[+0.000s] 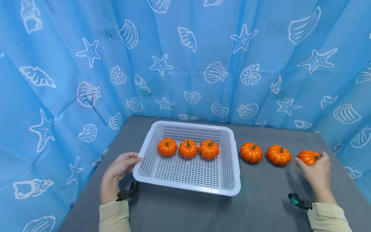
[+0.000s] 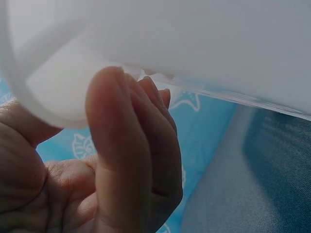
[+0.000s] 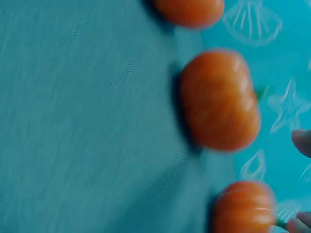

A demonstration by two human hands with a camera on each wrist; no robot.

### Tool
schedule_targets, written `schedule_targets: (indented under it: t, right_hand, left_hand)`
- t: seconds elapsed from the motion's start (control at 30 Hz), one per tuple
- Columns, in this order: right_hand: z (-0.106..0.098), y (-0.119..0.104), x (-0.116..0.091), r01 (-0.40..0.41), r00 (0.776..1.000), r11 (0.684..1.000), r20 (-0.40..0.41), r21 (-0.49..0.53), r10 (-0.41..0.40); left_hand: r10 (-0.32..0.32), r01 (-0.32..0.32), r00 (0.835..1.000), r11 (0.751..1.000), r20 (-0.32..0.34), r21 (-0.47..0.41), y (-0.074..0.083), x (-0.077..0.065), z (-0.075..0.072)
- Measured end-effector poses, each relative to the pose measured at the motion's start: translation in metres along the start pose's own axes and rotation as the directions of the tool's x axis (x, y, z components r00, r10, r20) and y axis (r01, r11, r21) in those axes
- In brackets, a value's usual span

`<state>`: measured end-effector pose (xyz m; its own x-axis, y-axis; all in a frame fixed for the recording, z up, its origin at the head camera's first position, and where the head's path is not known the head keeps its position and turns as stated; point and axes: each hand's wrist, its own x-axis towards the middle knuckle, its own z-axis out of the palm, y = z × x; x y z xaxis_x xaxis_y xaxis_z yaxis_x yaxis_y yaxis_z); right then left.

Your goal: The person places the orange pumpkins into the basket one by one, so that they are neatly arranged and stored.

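Note:
My left hand (image 1: 124, 165) grips the left rim of a white perforated plastic basket (image 1: 186, 186). In the left wrist view its curled fingers (image 2: 119, 155) press close against the white wall. Inside the basket are three small orange pumpkins in a row, the middle one (image 1: 188, 149) with an upright green stem. My right hand (image 1: 318, 170) arches around the rightmost pumpkin (image 1: 306, 156) on the table, whose stem points right. In the right wrist view the thumb (image 3: 303, 142) stands apart from that pumpkin (image 3: 243, 211), while a fingertip is right at its stem.
Two more pumpkins, one (image 1: 251, 152) beside the basket and another (image 1: 278, 155) further right, line up on the dark grey table (image 1: 261, 199). A blue curtain (image 1: 185, 64) with white shell and starfish prints hangs behind and to the sides. Each wrist wears a black strap.

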<state>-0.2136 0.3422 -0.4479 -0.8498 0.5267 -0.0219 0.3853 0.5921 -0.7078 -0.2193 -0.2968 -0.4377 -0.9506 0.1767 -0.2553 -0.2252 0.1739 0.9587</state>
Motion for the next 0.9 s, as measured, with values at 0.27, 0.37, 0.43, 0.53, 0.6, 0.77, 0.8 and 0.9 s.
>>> schedule_targets:
  t: [0.27,0.37,0.43,0.53,0.6,0.77,0.8,0.9]
  right_hand:
    - [-0.002,0.032,0.003,-0.073,0.986,0.991,-0.144,0.116,0.089]
    - [-0.001,0.034,0.005,-0.039,0.986,0.993,-0.158,0.108,0.056]
    - [0.000,0.035,0.006,-0.036,0.983,0.993,-0.172,0.116,0.056]
    - [0.002,0.036,0.009,-0.041,0.978,0.990,-0.195,0.132,0.067]
    - [0.003,0.037,0.009,-0.051,0.975,0.989,-0.207,0.138,0.079]
    - [0.004,0.042,0.011,-0.063,0.963,0.986,-0.250,0.153,0.100]
    - [0.004,0.043,0.011,-0.068,0.960,0.984,-0.257,0.162,0.109]
    - [0.005,0.045,0.012,-0.091,0.955,0.979,-0.264,0.183,0.138]
  left_hand:
    - [-0.003,0.002,1.000,1.000,0.031,0.019,-0.004,0.001,-0.003]
    - [-0.006,0.005,1.000,1.000,0.022,0.016,-0.004,0.001,-0.004]
    - [0.000,0.000,1.000,1.000,0.027,0.016,-0.004,0.001,-0.003]
    - [-0.001,0.001,1.000,1.000,0.030,0.008,-0.004,-0.001,-0.003]
    - [-0.004,0.004,1.000,1.000,0.028,0.003,-0.004,-0.001,-0.003]
    - [-0.008,0.008,1.000,1.000,0.014,-0.004,-0.004,-0.001,-0.002]
    - [-0.008,0.008,1.000,1.000,0.012,-0.006,-0.004,-0.001,-0.002]
    - [-0.010,0.010,1.000,1.000,0.008,-0.002,-0.003,0.000,-0.002]
